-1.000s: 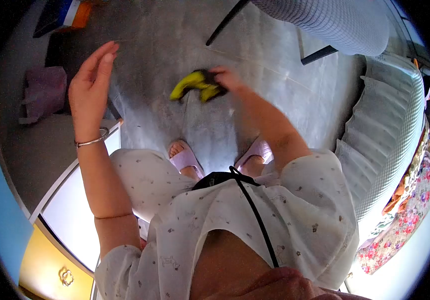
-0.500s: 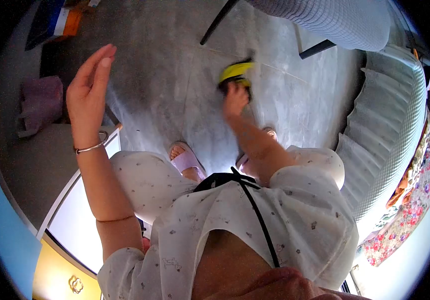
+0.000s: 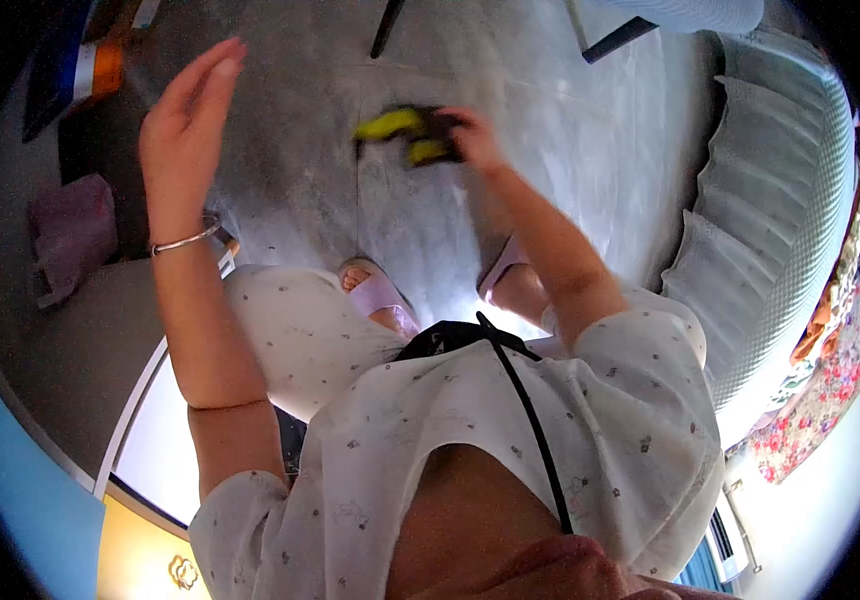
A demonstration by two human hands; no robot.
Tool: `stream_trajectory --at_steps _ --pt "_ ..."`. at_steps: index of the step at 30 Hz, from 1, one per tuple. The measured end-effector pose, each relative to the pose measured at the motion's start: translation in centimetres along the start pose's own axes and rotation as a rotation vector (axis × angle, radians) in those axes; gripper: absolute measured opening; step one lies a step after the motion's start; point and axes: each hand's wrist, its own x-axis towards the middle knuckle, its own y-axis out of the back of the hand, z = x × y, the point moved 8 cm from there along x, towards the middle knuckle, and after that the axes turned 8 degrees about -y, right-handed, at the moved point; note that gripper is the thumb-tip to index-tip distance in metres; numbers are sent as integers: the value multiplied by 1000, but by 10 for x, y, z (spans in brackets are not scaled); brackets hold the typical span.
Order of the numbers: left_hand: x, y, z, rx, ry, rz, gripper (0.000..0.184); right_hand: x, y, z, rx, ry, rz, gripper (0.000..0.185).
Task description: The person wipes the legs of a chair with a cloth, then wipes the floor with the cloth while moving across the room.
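My right hand (image 3: 475, 140) grips the dark end of a yellow-green and black object (image 3: 388, 125), held above the grey floor in front of my feet. Motion blurs the object, so I cannot make out what it is. On the left, my left hand (image 3: 185, 130) is raised with its fingers stretched out and holds nothing. A silver bangle (image 3: 185, 242) circles that wrist.
A bed with a pale ruffled skirt (image 3: 750, 200) runs along the right, with floral fabric (image 3: 825, 405) beyond it. Chair legs (image 3: 618, 38) stand at the top. At left are a purple bag (image 3: 72, 235), an orange and blue box (image 3: 105, 68) and a yellow drawer front (image 3: 140, 550).
My right hand swung the yellow-green object right and then back left. My left hand stayed raised. The view shifted, so the chair now sits higher in the picture.
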Motion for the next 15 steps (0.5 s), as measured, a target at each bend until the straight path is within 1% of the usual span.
stream_trajectory --at_steps 1,2,3,4,5,6,7,8,9,10,11,12,13,14,15 --pt "2 -6 -2 -46 5 -20 31 -4 55 -2 -270 127 167 40" --pt "4 -12 -4 -90 10 -41 31 -14 100 -13 -682 343 334 38" --pt "4 -16 -4 -90 6 -52 31 -27 144 -1 -737 218 424 39" --pt "4 -22 -5 -98 1 -67 31 -44 179 20 -846 41 616 43" --pt "5 -27 -5 -105 -5 -83 31 -64 200 44 -947 -144 806 48" --pt "7 -31 -2 -105 -11 -95 31 -76 200 67 -970 -238 904 53" --pt "10 -34 1 -72 -7 -108 31 -88 196 86 -991 -334 1002 59" --pt "12 -39 3 -42 -3 -122 30 -97 174 98 -1002 -419 1039 59" --pt "13 -44 4 -45 -6 -135 30 -108 143 104 -981 -429 1036 57" --pt "14 -49 6 -28 -29 -145 30 -116 107 104 -1057 -396 1022 55" --pt "17 -54 8 -11 -54 -151 30 -123 71 101 -1009 -399 951 51" --pt "19 -60 8 -12 -59 -158 30 -120 39 104 -978 -336 870 44" --pt "21 -68 7 -50 -61 -181 30 -122 0 93 -939 -332 783 35" --pt "22 -75 8 -87 -63 -200 30 -121 -38 99 -945 -230 751 33" --pt "22 -79 12 -86 -68 -200 30 -118 -71 103 -908 -211 680 33"
